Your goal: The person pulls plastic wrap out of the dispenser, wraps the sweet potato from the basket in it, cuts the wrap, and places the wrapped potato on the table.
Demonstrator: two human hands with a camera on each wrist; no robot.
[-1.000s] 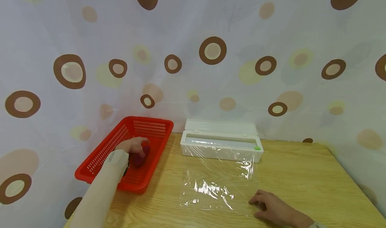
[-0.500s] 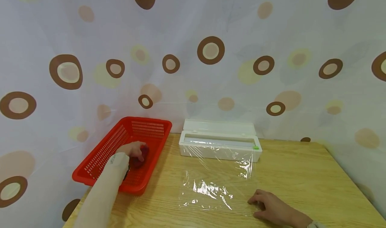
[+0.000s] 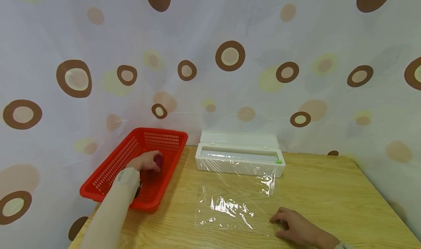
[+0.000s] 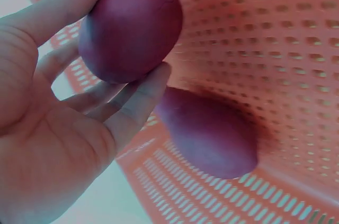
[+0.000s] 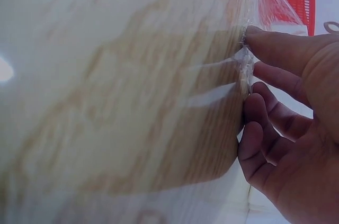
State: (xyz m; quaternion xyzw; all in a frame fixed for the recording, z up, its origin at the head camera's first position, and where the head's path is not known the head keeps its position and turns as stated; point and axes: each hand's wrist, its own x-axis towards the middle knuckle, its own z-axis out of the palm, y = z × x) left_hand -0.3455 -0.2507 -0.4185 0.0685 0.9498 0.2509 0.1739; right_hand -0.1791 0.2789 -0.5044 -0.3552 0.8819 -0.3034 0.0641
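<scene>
place: staged home tabletop; wooden table [image 3: 329, 190] | dotted curtain [image 3: 230, 55] backdrop

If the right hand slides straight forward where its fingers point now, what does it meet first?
Most likely the clear plastic film: the right hand rests at its near right edge, fingertips already touching it.

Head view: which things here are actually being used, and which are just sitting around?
In use:
left hand gripping a purple sweet potato
red basket
right hand pressing the cling film sheet
white film dispenser

Just there:
second sweet potato in the basket
wooden table
spotted curtain
</scene>
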